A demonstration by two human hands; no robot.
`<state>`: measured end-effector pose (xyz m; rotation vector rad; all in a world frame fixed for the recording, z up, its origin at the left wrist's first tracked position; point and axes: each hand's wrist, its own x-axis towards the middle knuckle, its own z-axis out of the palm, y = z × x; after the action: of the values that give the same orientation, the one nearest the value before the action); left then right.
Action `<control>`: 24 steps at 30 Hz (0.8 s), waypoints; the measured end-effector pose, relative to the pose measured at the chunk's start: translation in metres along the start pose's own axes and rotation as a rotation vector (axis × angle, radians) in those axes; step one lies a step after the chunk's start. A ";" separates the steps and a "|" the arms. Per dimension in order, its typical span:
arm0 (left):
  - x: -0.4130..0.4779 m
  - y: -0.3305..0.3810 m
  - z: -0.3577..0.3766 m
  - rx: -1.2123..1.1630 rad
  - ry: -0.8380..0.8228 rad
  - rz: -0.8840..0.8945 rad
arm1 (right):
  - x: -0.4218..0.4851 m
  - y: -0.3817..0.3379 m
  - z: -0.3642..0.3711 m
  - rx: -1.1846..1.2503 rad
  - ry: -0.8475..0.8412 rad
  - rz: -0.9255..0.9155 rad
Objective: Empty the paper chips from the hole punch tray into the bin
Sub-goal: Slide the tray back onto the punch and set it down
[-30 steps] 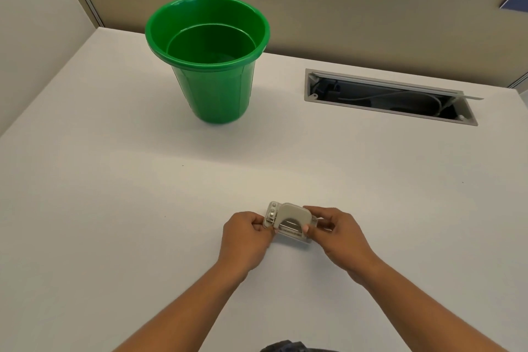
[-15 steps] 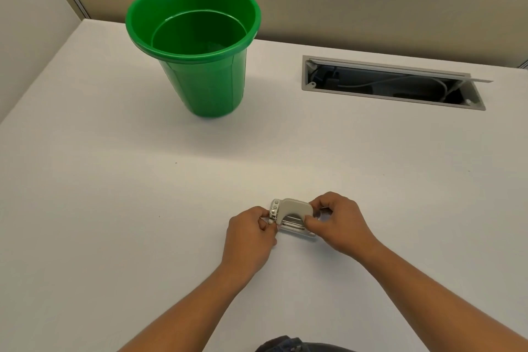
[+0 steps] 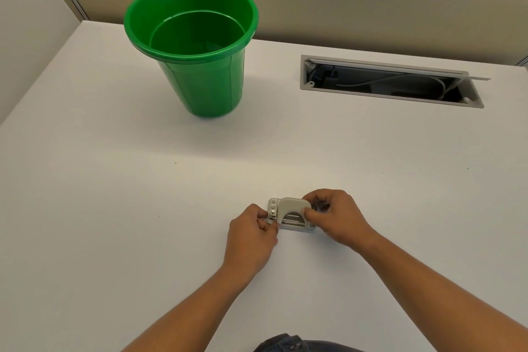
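Hole punch (image 3: pixel 291 214), small and beige-grey with a metal base, sits on the white table (image 3: pixel 114 208) close to the near edge, a little right of the middle. Both bare hands meet on it. The left hand (image 3: pixel 251 233) pinches the punch's left end, thumb and forefinger pressed together on the edge of the base beside a short row of metal rivets. The right hand (image 3: pixel 337 216) grips the right end, its thumb lying on the front of the rounded lever and its fingers curled over the back. The punch appears to rest flat on the table, though the hands hide both ends, so it may be raised a little. Whether the chip tray underneath is open cannot be told.

Well apart from the hands, near the far edge and left of the middle, stands an upright green plastic bin (image 3: pixel 197 48), its wide mouth open to the camera; its inside looks bare apart from a faint mark on the bottom. To the right of the bin, along the far edge, a long grey cable hatch (image 3: pixel 391 81) is set into the tabletop, its lid open and cables visible inside.
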<state>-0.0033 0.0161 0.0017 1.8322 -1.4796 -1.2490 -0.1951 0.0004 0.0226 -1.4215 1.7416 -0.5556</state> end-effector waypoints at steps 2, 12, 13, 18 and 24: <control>0.000 0.000 0.000 -0.007 0.004 -0.004 | -0.001 0.000 0.001 0.000 0.003 -0.008; -0.001 0.000 0.000 -0.043 0.008 -0.006 | -0.002 -0.002 0.003 0.043 -0.024 -0.014; -0.001 0.000 0.000 -0.042 0.008 -0.005 | -0.002 -0.003 0.003 0.044 -0.027 -0.018; -0.001 -0.001 0.001 -0.037 0.013 -0.003 | -0.001 -0.003 0.003 0.041 -0.038 -0.038; 0.000 -0.002 0.001 -0.061 0.006 -0.015 | 0.001 -0.008 0.002 -0.016 -0.088 -0.093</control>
<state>-0.0034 0.0165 -0.0009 1.8098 -1.4112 -1.2802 -0.1883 -0.0022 0.0272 -1.5215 1.6207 -0.5213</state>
